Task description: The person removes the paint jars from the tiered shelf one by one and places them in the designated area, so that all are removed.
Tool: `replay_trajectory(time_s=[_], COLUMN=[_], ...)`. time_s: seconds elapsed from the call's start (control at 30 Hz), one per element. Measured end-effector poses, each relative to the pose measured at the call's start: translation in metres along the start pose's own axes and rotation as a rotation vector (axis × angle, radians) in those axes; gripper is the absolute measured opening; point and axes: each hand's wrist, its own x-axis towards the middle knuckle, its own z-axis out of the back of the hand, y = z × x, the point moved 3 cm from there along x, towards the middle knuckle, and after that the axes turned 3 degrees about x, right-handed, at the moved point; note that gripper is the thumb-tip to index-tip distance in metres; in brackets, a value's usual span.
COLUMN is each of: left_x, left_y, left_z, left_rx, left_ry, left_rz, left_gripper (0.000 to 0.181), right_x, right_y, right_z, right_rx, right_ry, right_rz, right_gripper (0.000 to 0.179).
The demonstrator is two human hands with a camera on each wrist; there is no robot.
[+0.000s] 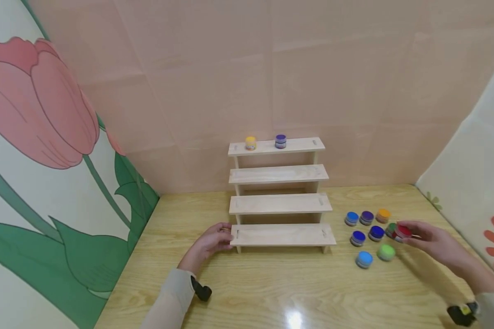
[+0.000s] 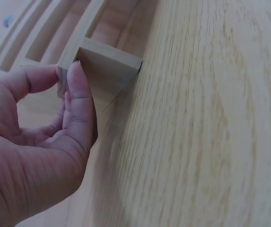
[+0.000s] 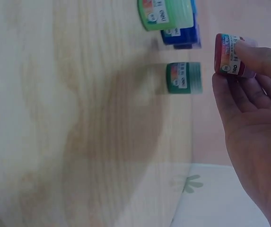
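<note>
A small red paint jar [image 3: 227,54] is pinched between the thumb and fingers of my right hand [image 1: 436,240], raised above the table. Just beyond it stands a dark green paint jar [image 3: 178,78], partly covered by the red one in the head view. My left hand [image 1: 214,240] grips the left end of the lowest board of a four-step wooden display rack [image 1: 281,235], thumb on top and fingers beneath, as the left wrist view shows. On the rack's top step sit a yellow paint jar [image 1: 250,143] and a purple paint jar [image 1: 281,141].
Several more jars stand on the wooden table [image 1: 247,288] right of the rack, among them a light green jar [image 1: 386,252], a light blue jar [image 1: 364,259] and an orange jar [image 1: 383,215]. A pinkish backdrop [image 1: 189,91] rises behind the rack.
</note>
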Motion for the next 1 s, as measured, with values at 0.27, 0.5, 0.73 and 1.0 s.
replay_trajectory(time_s=[0.27, 0.5, 0.73, 1.0], left_x=[0.000, 0.001, 0.002, 0.002], left_y=[0.001, 0.000, -0.002, 0.000], left_z=[0.000, 0.000, 0.000, 0.000], left_rx=[-0.014, -0.027, -0.033, -0.048], left_ry=[-0.005, 0.003, -0.007, 0.002], left_rz=[0.013, 0.020, 0.039, 0.034], left_gripper=[0.054, 0.052, 0.051, 0.052], right_x=[-0.004, -0.003, -0.002, -0.002], right_y=[-0.015, -0.024, -0.027, -0.035], right_z=[-0.003, -0.005, -0.008, -0.008], right_rx=[-0.015, -0.063, -0.101, -0.168], right_ry=[0.015, -0.002, 0.007, 0.036], right_rz=[-0.020, -0.008, -0.025, -0.088], right_gripper=[0.058, 0.055, 0.054, 0.057])
